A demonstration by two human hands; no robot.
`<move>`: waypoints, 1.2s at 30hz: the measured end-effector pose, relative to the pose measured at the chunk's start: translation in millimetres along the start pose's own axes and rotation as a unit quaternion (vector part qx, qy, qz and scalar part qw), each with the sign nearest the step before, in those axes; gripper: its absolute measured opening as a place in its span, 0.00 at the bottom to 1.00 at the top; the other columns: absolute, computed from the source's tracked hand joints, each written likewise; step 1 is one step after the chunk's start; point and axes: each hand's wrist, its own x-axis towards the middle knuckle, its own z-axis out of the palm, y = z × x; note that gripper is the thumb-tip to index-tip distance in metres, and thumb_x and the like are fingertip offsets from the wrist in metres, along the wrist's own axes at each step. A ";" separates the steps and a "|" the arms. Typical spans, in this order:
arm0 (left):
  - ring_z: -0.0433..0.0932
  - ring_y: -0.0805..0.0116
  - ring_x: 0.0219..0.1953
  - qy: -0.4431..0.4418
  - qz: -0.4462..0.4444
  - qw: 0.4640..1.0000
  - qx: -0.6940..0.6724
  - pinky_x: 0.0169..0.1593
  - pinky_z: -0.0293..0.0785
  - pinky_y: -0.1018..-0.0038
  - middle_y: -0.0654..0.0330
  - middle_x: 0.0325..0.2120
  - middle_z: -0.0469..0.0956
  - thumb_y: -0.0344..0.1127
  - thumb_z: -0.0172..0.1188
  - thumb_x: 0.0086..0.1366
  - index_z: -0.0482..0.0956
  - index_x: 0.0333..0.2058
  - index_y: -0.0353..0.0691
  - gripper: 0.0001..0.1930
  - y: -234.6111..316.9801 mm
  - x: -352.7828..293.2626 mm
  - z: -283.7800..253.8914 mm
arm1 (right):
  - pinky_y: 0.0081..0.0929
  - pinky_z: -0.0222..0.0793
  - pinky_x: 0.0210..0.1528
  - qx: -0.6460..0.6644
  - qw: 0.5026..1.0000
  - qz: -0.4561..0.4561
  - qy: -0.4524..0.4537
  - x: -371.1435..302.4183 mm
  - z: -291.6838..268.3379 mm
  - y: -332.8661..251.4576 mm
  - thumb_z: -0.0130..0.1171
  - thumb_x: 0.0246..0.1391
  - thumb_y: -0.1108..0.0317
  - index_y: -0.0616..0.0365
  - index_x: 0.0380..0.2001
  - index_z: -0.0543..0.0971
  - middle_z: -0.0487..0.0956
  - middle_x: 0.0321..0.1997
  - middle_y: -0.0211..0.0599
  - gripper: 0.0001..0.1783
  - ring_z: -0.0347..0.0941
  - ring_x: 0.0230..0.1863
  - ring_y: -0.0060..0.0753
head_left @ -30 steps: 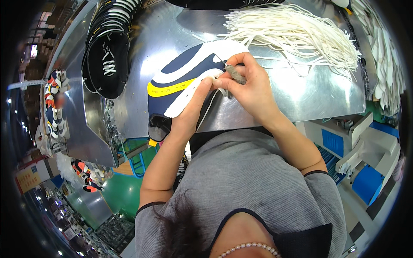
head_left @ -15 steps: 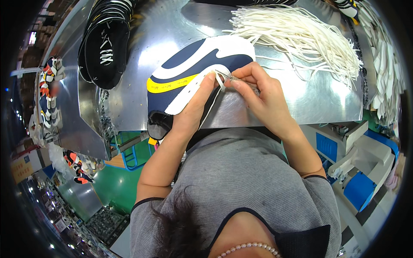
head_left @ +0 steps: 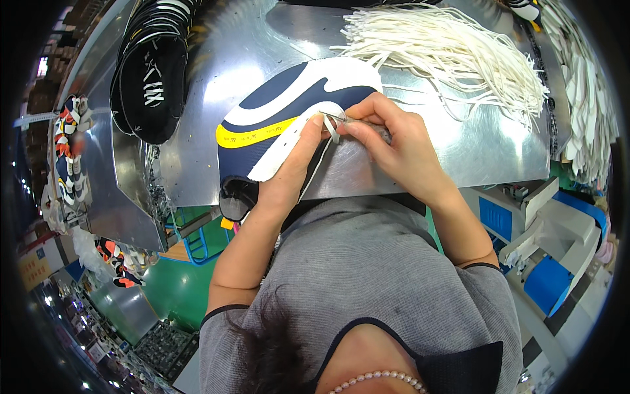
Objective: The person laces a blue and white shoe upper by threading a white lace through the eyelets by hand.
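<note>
A shoe upper in navy and white with a yellow band lies on its side on the metal table. My left hand grips its white eyelet strip, the thumb on top near the front eyelets. A white lace loops through that front end, partly hidden by my fingers. My right hand is closed on a thin metal hook tool with a greyish handle. The tool's narrow tip meets the eyelet strip close to my left thumb; whether it passes through a hole is too small to tell.
A bundle of white laces spreads over the table at the back right. Nested black shoe uppers stand at the back left. More white laces hang at the far right, above a grey and blue machine.
The shoe upper and both hands have shifted slightly left in the picture, along with the surroundings. My right hand has turned a little, showing more of the tool's handle.
</note>
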 end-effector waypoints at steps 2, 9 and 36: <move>0.79 0.71 0.47 0.013 0.022 0.999 0.019 0.55 0.73 0.72 0.59 0.43 0.82 0.38 0.58 0.72 0.81 0.49 0.33 0.15 -2.7 -4.9 2.5 | 0.28 0.77 0.35 -0.027 1.000 0.012 -0.007 2.0 -1.1 -3.8 0.62 0.60 0.69 0.64 0.37 0.77 0.83 0.30 0.46 0.08 0.83 0.31 0.41; 0.81 0.53 0.52 -0.001 0.383 0.768 0.513 0.57 0.73 0.66 0.48 0.50 0.81 0.26 0.59 0.67 0.78 0.53 0.31 0.16 -5.9 -10.5 -8.6 | 0.42 0.72 0.30 -0.264 0.963 -0.043 -0.020 10.1 21.5 0.4 0.60 0.58 0.70 0.60 0.38 0.72 0.80 0.26 0.49 0.09 0.77 0.28 0.55; 0.81 0.54 0.27 0.048 0.261 0.818 0.511 0.32 0.74 0.66 0.54 0.26 0.82 0.33 0.70 0.59 0.81 0.37 0.39 0.09 -3.1 -7.4 -47.3 | 0.21 0.71 0.33 0.013 0.996 0.058 0.073 32.8 12.7 29.6 0.74 0.50 0.60 0.59 0.42 0.79 0.78 0.30 0.28 0.21 0.75 0.31 0.20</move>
